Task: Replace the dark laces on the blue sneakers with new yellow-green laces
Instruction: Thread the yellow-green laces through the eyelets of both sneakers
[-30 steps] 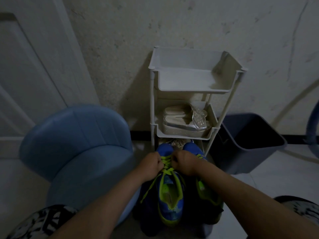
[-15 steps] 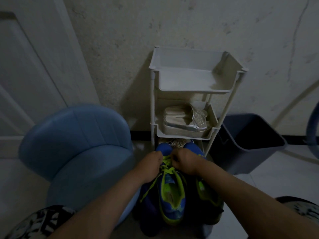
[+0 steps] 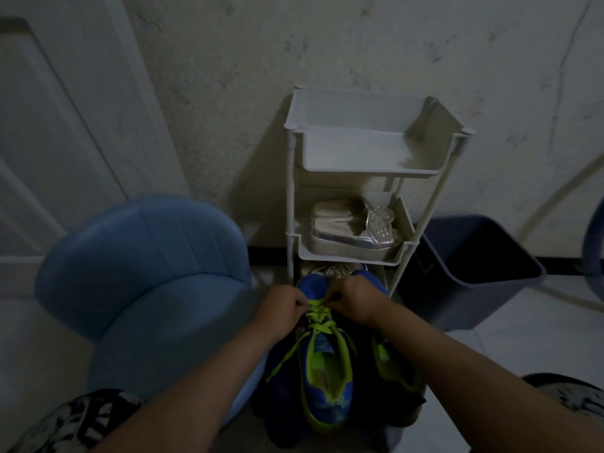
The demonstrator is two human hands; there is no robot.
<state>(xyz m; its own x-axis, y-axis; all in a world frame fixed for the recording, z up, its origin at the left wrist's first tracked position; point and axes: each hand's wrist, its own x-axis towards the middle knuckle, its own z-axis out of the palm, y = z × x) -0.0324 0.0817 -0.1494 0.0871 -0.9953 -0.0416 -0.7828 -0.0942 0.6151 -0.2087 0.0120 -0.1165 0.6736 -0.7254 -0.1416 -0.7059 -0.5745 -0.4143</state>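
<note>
Two blue sneakers with yellow-green lining stand side by side on a dark stool, toes pointing away from me. The left sneaker (image 3: 327, 380) has a yellow-green lace (image 3: 318, 317) crossed through its front eyelets, and one loose end hangs down its left side. My left hand (image 3: 282, 310) and my right hand (image 3: 358, 300) meet over the toe end, fingers curled and pinching the lace at the front eyelets. The right sneaker (image 3: 394, 371) lies partly under my right forearm. No dark lace is visible.
A white tiered rack (image 3: 369, 171) stands against the wall just beyond the sneakers, with silver sandals (image 3: 353, 230) on its middle shelf. A blue padded chair (image 3: 147, 282) is at the left, a dark grey bin (image 3: 470, 269) at the right. A white door (image 3: 58, 125) is far left.
Both hands have shifted slightly toward the toe of the left sneaker while working the lace. The sneakers have stayed in place.
</note>
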